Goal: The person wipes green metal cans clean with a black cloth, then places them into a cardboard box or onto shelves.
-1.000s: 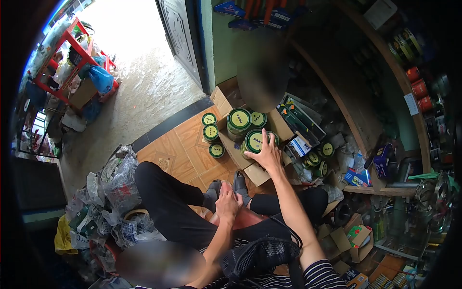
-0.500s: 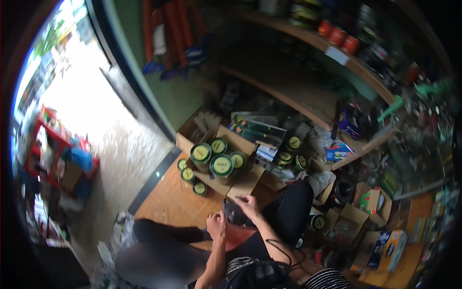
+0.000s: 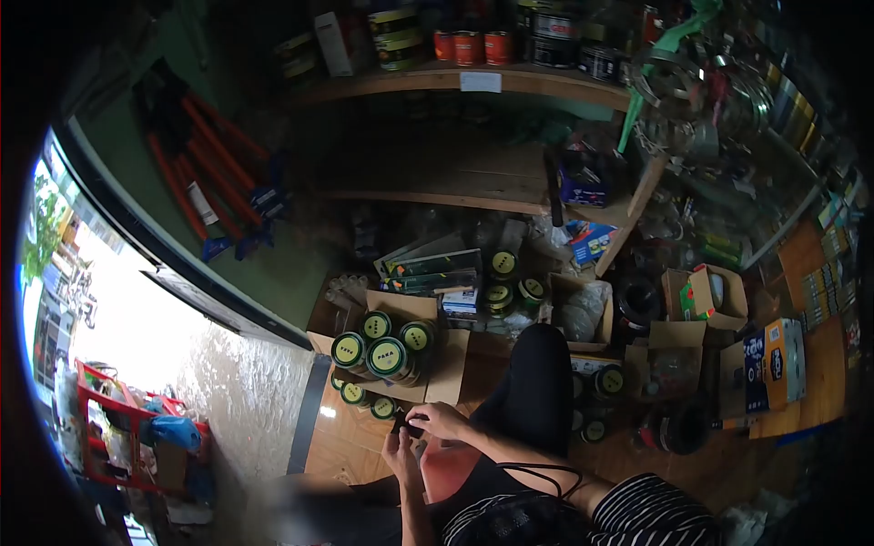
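My left hand and my right hand are close together above my lap. Between their closed fingers is a small black object, too small and dark to make out. The left fingers grip it from below, while those of the right hand pinch it from the upper right. Just beyond my hands stand several tins with yellow-and-green lids, in and around an opened cardboard box. Smaller tins with similar lids stand on the tiled floor nearest my hands.
Wooden shelves with tins and boxes run along the back. Opened cartons and black coils lie to the right. Orange-handled tools hang on the left wall by the bright doorway. A red rack stands outside.
My view has turned, so the shelves now look level and the doorway sits lower left. My hands stay together; the dark object now shows as a small black piece between the fingers.
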`<action>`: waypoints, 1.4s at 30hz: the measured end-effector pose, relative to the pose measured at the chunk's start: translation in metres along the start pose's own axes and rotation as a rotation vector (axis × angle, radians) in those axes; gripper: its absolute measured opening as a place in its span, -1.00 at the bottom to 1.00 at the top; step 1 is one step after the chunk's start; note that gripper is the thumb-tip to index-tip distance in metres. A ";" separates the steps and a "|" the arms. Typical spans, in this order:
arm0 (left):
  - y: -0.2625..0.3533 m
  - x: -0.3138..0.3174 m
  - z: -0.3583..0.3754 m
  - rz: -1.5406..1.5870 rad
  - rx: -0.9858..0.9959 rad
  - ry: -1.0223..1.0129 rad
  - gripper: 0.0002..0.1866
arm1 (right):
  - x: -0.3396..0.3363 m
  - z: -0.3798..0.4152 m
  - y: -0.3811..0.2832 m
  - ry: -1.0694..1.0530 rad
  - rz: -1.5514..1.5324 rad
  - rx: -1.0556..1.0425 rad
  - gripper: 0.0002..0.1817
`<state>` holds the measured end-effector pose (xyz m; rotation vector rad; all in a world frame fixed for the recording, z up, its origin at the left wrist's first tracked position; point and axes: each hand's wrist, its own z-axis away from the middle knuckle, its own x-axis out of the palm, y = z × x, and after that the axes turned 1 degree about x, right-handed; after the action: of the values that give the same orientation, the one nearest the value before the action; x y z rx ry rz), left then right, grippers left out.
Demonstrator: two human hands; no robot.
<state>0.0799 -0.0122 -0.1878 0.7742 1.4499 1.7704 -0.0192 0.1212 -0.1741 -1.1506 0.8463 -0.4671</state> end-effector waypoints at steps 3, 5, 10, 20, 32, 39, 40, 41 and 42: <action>0.019 0.007 0.007 0.016 0.017 0.018 -0.66 | 0.008 -0.004 0.006 0.006 0.055 -0.044 -0.72; 0.018 0.008 0.006 0.049 0.061 0.035 -0.68 | 0.010 -0.002 0.008 0.006 0.124 -0.086 -0.75; 0.020 0.003 0.004 0.072 0.095 0.037 -0.69 | 0.005 0.002 -0.003 0.069 0.084 -0.220 -0.76; 0.007 -0.010 0.004 -0.016 -0.135 -0.106 -0.59 | -0.007 0.004 -0.025 0.092 0.105 -0.225 -0.75; -0.017 -0.020 0.006 0.074 -0.269 -0.408 -0.57 | -0.013 0.006 -0.033 0.067 -0.090 -0.146 -0.67; -0.024 0.007 0.005 -0.143 -0.223 -0.291 -0.74 | -0.023 0.018 -0.023 0.166 -0.207 -0.275 -0.71; -0.026 0.011 0.008 -0.094 -0.234 -0.225 -0.72 | -0.027 0.021 -0.022 0.169 -0.188 -0.257 -0.71; -0.025 0.016 0.010 -0.046 -0.242 -0.162 -0.69 | -0.031 0.020 -0.017 0.176 -0.170 -0.242 -0.71; -0.026 0.017 0.007 0.000 -0.248 -0.104 -0.67 | -0.033 0.017 -0.013 0.188 -0.153 -0.228 -0.70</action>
<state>0.0800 0.0091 -0.2119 0.7243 1.1361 1.8382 -0.0250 0.1508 -0.1481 -1.4041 0.9972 -0.6242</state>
